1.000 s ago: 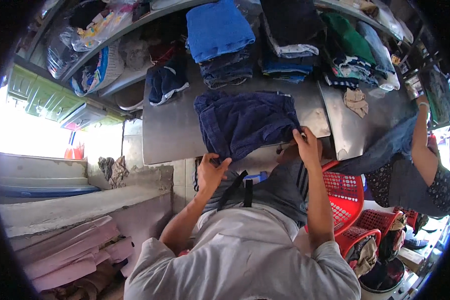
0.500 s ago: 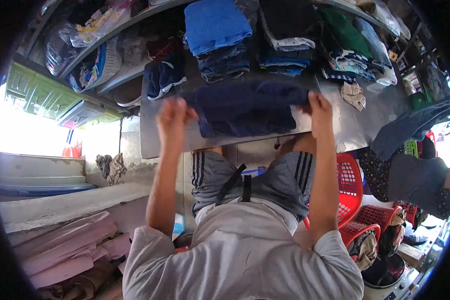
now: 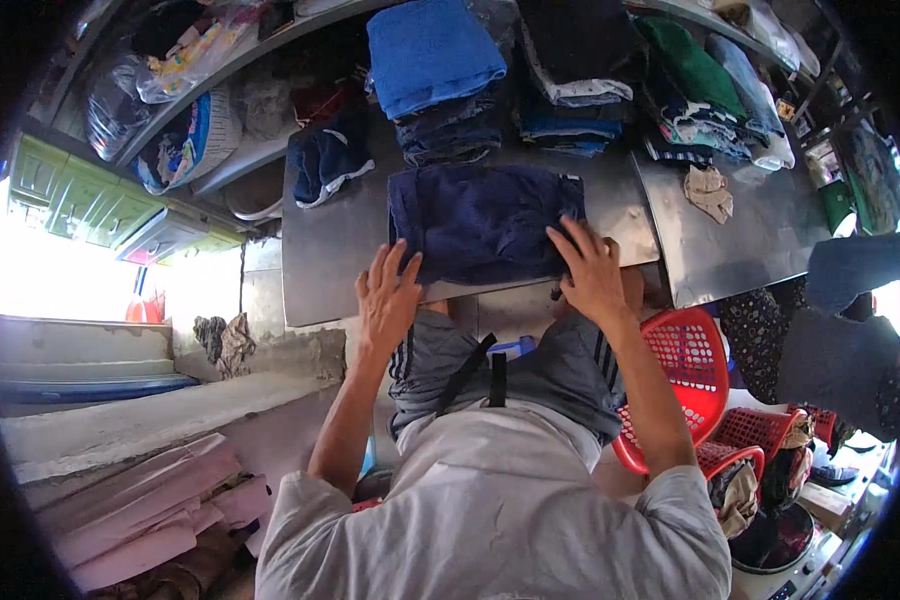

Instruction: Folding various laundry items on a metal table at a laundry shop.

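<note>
A navy garment [image 3: 480,225], folded into a rough rectangle, lies flat on the metal table [image 3: 335,260] in front of me. My left hand [image 3: 388,295] is at its near left corner, fingers spread, fingertips at the cloth's edge. At the right side, my right hand [image 3: 592,270] has its fingers apart, with the fingertips resting on the garment. Neither hand grips the cloth. Just beyond it stands a stack of folded clothes topped by a bright blue piece [image 3: 435,60]. A smaller folded navy garment with a white edge [image 3: 330,160] lies at the far left.
More folded stacks, one topped by a black piece [image 3: 580,45] and one by a green piece [image 3: 695,70], stand at the back. A crumpled beige cloth [image 3: 708,193] lies on the table's right part. Red baskets [image 3: 675,370] stand low at the right. Shelves [image 3: 220,85] line the far left.
The navy garment, held up and stretched between both hands before, now lies on the table. Both hands have let go, come nearer and opened; the right one moved inward.
</note>
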Demonstrator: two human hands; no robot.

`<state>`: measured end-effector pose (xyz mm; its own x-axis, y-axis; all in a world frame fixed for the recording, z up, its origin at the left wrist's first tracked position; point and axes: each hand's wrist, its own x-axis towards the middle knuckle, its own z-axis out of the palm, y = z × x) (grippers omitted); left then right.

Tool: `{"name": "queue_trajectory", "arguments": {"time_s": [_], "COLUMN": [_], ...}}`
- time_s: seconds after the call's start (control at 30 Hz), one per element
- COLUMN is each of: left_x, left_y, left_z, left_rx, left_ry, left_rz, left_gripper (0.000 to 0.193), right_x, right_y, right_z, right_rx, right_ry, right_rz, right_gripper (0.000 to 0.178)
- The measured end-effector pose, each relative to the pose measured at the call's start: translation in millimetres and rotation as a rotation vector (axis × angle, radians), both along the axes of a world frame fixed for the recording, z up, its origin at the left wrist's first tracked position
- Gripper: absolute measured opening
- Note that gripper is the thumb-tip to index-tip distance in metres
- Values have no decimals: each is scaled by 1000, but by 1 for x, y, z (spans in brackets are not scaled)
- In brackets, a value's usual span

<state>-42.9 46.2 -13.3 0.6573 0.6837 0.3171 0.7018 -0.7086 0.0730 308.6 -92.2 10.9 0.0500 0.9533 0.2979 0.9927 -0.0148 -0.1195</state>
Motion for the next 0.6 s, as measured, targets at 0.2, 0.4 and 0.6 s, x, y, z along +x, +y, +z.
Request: {"name": "queue_trajectory", "arguments": {"time_s": [0.2,0.4,0.6], "left_x": [29,21,45], "left_y": [67,94,140], "left_z": [62,178,112], "left_rx": [-340,-399,-468], "left_ry": [-232,-624,-396], "left_rz": [22,-36,28], "left_gripper": [23,26,32], "right_x": [30,84,42], "right_y": [49,86,104], "right_z": [34,132,104], "right_rx": [-141,74,262], "right_ry": [310,928,283], "right_rz": [-19,40,-386], "right_gripper": [48,38,56]}}
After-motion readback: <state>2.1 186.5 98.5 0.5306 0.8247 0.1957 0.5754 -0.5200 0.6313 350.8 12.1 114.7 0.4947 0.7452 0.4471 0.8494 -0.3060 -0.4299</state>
